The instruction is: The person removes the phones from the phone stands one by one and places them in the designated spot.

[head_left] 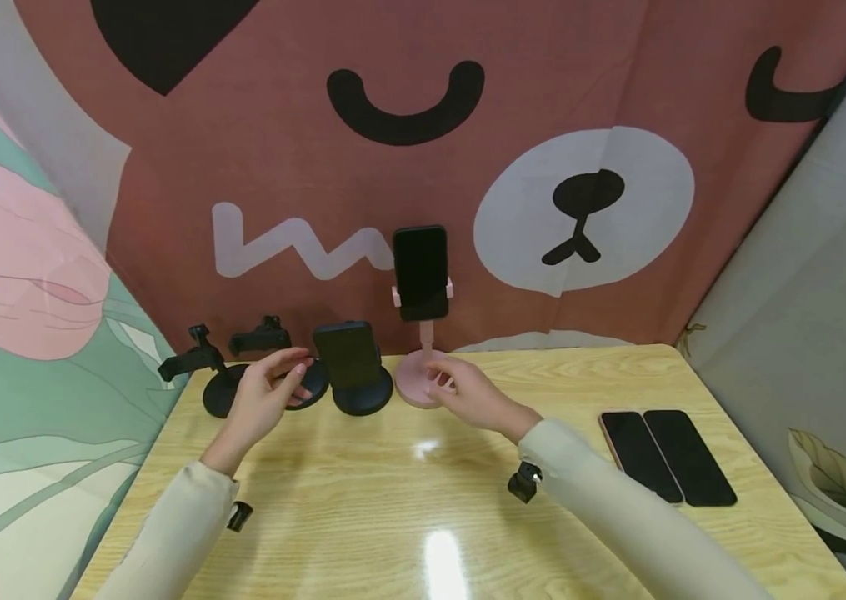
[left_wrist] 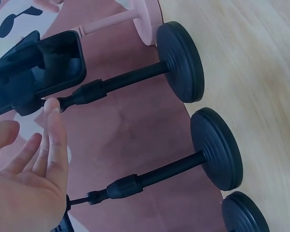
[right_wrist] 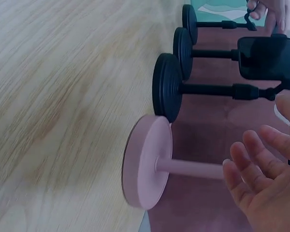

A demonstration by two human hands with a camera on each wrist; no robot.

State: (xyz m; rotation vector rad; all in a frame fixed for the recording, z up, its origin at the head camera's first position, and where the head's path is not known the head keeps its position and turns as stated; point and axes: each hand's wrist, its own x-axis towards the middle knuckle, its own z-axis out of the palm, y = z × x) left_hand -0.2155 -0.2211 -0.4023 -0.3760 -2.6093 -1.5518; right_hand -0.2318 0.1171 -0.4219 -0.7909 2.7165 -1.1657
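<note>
A pink phone stand (head_left: 415, 382) holds a dark phone (head_left: 421, 271) upright near the back of the table. To its left, a black phone stand (head_left: 364, 393) carries another phone (head_left: 349, 354). My right hand (head_left: 477, 398) hovers in front of the pink stand, and in the right wrist view its loosely bent fingers (right_wrist: 253, 164) are close to the pink pole, holding nothing. Beside the black stand's phone is my left hand (head_left: 263, 404), fingers relaxed and nothing in them. It partly covers a second black stand (head_left: 315, 383); a third black stand (head_left: 220, 392) stands farther left.
Two dark phones (head_left: 640, 454) (head_left: 691, 457) lie side by side on the right of the wooden table (head_left: 362, 517). A printed bear curtain (head_left: 302, 167) hangs right behind the stands. Other fabric panels border the table's left and right sides.
</note>
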